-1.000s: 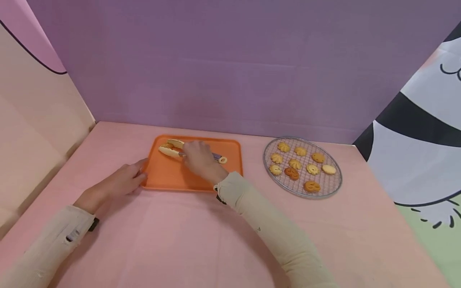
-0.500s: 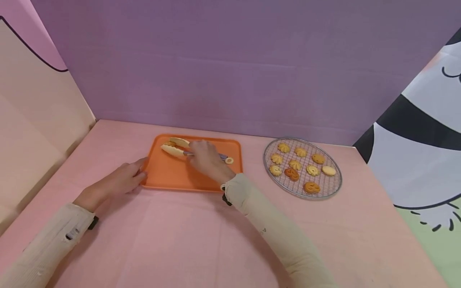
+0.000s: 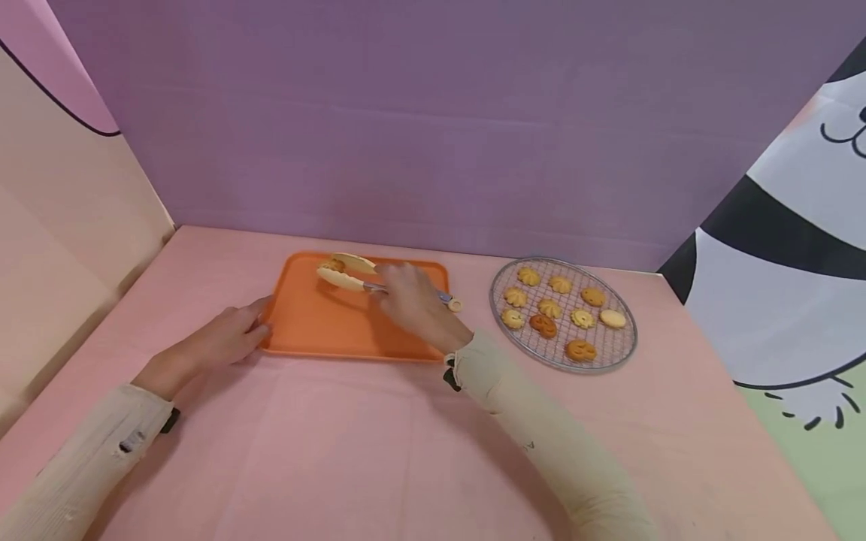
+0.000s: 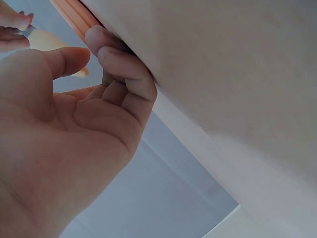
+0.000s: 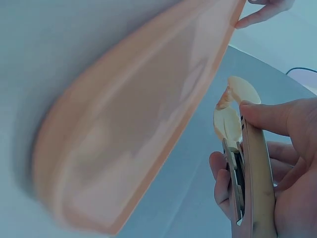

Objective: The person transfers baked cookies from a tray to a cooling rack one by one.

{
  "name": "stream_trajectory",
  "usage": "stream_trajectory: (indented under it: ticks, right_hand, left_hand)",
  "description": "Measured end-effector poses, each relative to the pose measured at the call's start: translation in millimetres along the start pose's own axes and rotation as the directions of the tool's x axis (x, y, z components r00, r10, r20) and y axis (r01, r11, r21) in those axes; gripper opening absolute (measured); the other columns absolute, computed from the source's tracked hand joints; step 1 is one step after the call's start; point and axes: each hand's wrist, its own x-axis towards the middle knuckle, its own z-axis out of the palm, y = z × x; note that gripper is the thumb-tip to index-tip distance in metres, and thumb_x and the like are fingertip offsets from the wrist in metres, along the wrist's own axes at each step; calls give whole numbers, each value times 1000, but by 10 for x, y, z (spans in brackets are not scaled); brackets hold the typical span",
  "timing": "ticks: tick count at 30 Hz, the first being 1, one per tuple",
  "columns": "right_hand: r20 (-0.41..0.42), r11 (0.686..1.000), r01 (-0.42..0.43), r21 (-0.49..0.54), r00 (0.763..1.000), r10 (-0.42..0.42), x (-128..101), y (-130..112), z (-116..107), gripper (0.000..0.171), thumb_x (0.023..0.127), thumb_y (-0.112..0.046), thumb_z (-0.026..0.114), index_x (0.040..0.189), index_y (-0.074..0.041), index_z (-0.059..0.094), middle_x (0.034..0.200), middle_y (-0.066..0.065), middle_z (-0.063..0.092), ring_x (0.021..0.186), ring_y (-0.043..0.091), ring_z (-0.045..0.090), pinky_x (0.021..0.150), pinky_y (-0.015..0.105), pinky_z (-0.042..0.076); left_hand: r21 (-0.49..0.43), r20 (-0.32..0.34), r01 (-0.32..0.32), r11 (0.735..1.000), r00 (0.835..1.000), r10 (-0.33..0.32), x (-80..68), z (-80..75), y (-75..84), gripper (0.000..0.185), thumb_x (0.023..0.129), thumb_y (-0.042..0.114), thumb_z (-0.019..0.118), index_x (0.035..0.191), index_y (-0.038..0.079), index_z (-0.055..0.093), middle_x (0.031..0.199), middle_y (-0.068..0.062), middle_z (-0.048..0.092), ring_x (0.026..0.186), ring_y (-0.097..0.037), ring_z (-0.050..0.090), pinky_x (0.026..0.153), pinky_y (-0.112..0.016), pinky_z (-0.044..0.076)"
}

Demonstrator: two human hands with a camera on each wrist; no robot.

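Note:
My right hand (image 3: 409, 295) holds a pair of tongs (image 3: 345, 282) with cream-coloured tips and a grey handle ending in a ring. Between the tips sits a golden cookie (image 3: 334, 265), partly hidden by them. The tongs are over the back of an orange tray (image 3: 325, 327); the right wrist view shows them above its surface. At the tray's left edge, my left hand (image 3: 233, 334) holds the rim. In the left wrist view its fingers (image 4: 126, 74) are curled at the rim, with the thumb apart from them.
To the right of the tray lies a round wire rack (image 3: 612, 357) with several cookies, some shell-shaped and some pretzel-shaped. A purple wall (image 3: 419, 150) rises behind the pink table (image 3: 325, 443). Printed panels stand on both sides.
My right hand has moved right across the tray, carrying the tongs and the cookie away from the left end. The left hand has stayed at the tray's edge.

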Motion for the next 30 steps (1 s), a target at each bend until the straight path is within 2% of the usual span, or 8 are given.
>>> stream_trajectory:
  ticks: [4,10,13,16,20,24,30]
  right_hand:
    - [-32,1000,-8,12,999,9,-103,40,-47,14,92,-16,72,100,-5,68,68,2,57,51,12,47,50,26,37]
    - [-101,999,22,34,995,-19,-251,86,-110,22,90,-17,75,104,-1,71,82,9,68,63,18,59,64,34,51]
    - [-111,999,30,45,993,-25,-317,111,-130,23,89,-17,76,104,-1,70,80,9,67,61,19,59,62,35,50]
    - [-113,999,36,36,993,-32,-373,128,-147,27,89,-18,76,109,0,69,86,11,70,59,18,60,63,34,53]
    - [-120,999,48,25,992,-44,-439,139,-171,33,90,-19,75,114,2,68,103,16,73,73,23,68,75,39,56]
    - [-120,999,43,28,992,-39,-511,164,-193,36,90,-19,75,117,3,67,105,17,72,85,28,70,82,43,55]
    - [-142,999,21,29,990,-17,-654,214,-257,39,90,-21,76,120,2,66,103,15,73,88,31,68,80,44,55]
  left_hand:
    - [-25,5,-1,1000,1000,1,-17,0,4,60,102,12,49,151,-13,23,69,-4,52,54,-15,49,53,-29,44]
    - [-43,3,0,999,1000,0,-28,2,8,61,102,11,49,151,-13,22,70,-4,53,54,-15,50,53,-28,44]
    - [-47,5,-2,999,1000,2,-26,3,14,61,102,10,49,151,-13,22,70,-4,54,54,-14,51,52,-28,44]
    - [-57,13,-1,998,1000,2,-24,-2,17,61,102,11,48,151,-13,21,70,-4,54,54,-14,51,53,-27,44]
    - [-85,18,-2,996,1000,3,-24,-11,1,61,103,11,48,152,-11,21,70,-4,54,53,-14,50,52,-27,44]
    - [-119,21,-3,993,1000,6,-15,-2,-21,60,103,10,48,153,-10,21,72,-4,55,53,-15,50,50,-26,43]
    - [-129,20,-3,992,1000,5,-10,5,-23,60,103,10,48,152,-10,21,76,-4,57,55,-14,50,50,-26,43]
